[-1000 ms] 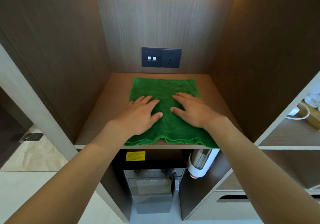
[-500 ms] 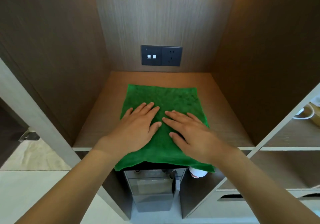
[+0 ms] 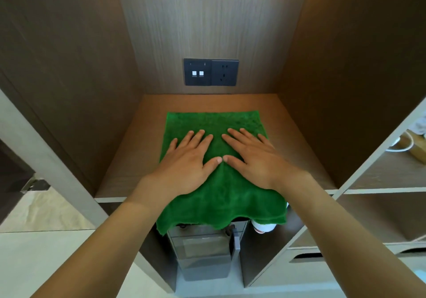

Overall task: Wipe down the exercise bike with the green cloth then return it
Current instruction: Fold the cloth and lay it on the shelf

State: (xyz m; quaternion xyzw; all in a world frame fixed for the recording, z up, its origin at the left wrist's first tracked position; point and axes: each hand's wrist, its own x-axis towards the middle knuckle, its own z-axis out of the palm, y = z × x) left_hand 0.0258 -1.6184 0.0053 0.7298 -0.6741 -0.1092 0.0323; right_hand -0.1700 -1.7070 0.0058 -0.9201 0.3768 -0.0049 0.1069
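your left hand (image 3: 186, 166) | your right hand (image 3: 255, 161) | fingers flat, gripping nothing, press fuzzy green square cloth (image 3: 221, 196) overhanging brown wooden shelf (image 3: 129, 159), likely to slide it

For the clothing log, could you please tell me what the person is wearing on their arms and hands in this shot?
Nothing that shows. Both forearms are bare up to the edge of the picture, with no sleeve or cuff in view. The left hand and the right hand have no gloves, and no rings, watch or bracelet can be seen on the fingers or wrists. The nails look short and unpainted.
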